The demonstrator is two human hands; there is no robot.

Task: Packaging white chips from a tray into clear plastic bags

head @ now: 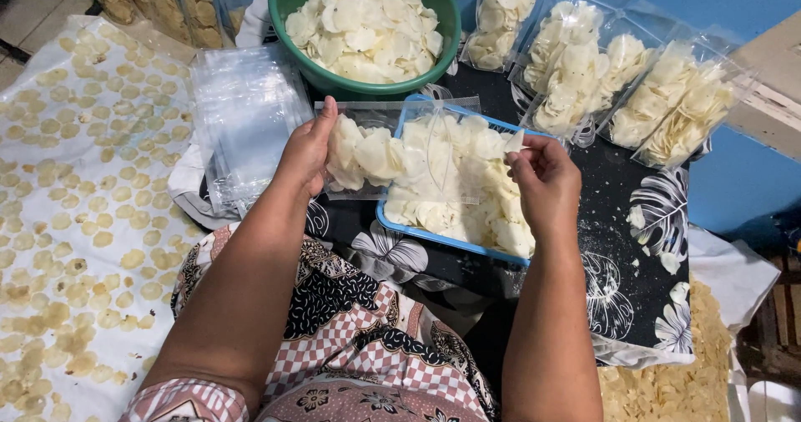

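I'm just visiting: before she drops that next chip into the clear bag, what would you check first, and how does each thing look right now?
1. Left hand grips the clear bag by its edge: ok.
2. Right hand pinches one white chip at its fingertips: ok.
3. Bag mouth open towards the right hand: cannot tell, the plastic is too clear.
4. Bag has room left; only a few chips lie inside: ok.
5. Blue tray of chips sits directly under the bag to catch spills: ok.
6. Spare empty bags stacked beside the left hand: ok.
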